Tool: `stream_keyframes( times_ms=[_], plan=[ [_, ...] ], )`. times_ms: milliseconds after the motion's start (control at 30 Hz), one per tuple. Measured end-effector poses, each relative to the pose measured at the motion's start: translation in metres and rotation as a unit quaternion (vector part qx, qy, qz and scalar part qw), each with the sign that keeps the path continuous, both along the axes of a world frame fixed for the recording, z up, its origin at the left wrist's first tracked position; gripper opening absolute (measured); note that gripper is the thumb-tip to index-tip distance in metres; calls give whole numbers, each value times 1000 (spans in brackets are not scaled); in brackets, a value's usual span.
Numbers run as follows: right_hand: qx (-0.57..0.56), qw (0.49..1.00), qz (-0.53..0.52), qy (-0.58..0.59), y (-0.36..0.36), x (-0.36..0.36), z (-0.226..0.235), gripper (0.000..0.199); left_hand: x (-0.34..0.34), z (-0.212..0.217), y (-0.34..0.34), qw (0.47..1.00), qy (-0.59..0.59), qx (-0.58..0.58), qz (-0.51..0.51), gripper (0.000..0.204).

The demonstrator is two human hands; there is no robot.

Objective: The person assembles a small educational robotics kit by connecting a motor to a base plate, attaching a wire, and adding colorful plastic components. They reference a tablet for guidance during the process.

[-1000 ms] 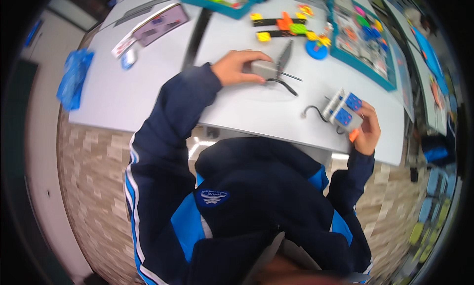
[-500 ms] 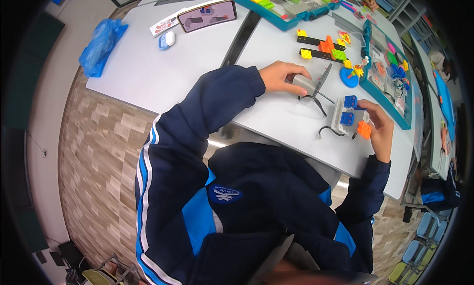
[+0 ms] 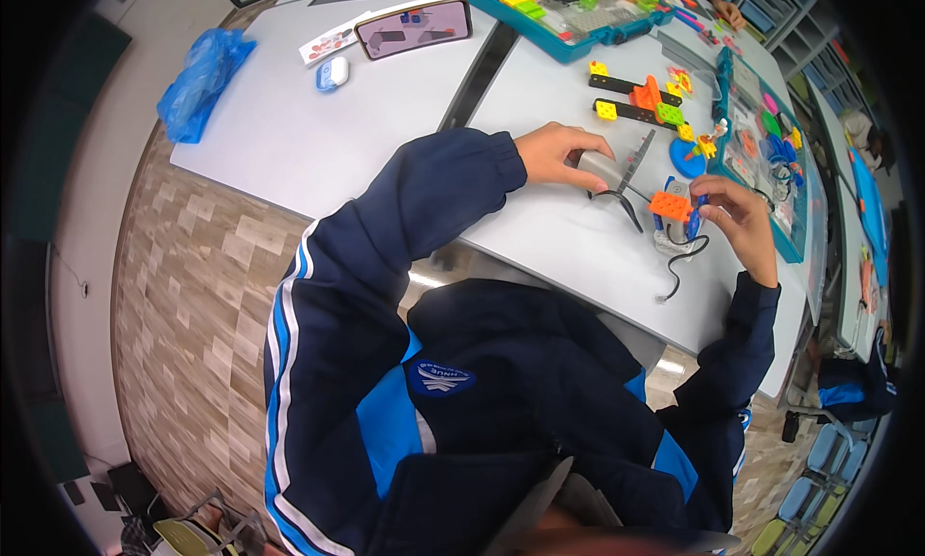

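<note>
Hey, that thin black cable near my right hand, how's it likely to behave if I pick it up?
The black cable will probably flop, since it already bends in loose curves. It looks light, being so thin. Its pale plug end appears unattached, so it would likely swing or trail.

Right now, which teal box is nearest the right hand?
The right-side teal box, just beyond the right hand. The other teal box sits farther away, near the picture's top.
</note>
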State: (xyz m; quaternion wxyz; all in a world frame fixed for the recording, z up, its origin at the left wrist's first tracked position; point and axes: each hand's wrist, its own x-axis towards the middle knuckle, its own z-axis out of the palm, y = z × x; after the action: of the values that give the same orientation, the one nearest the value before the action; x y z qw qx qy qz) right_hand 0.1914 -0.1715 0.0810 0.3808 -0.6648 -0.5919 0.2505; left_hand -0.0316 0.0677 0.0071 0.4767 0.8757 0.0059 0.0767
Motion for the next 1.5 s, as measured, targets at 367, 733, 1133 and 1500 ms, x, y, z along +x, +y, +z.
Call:
stream_keyframes(
  times_ms=[367,733,1133,1500],
  plan=[
    [27,991,-13,132,-3,3,-25,22,0,1,-1,999,-4,43,-4,37],
    [32,954,-15,296,3,12,-48,21,0,3,1,997,16,71,2,39],
    [27,933,-10,359,1,18,-50,16,-3,5,1,999,-8,46,12,40],
    [55,936,-70,339,3,18,-51,23,-6,2,16,990,-78,96,72,42]
  ],
)
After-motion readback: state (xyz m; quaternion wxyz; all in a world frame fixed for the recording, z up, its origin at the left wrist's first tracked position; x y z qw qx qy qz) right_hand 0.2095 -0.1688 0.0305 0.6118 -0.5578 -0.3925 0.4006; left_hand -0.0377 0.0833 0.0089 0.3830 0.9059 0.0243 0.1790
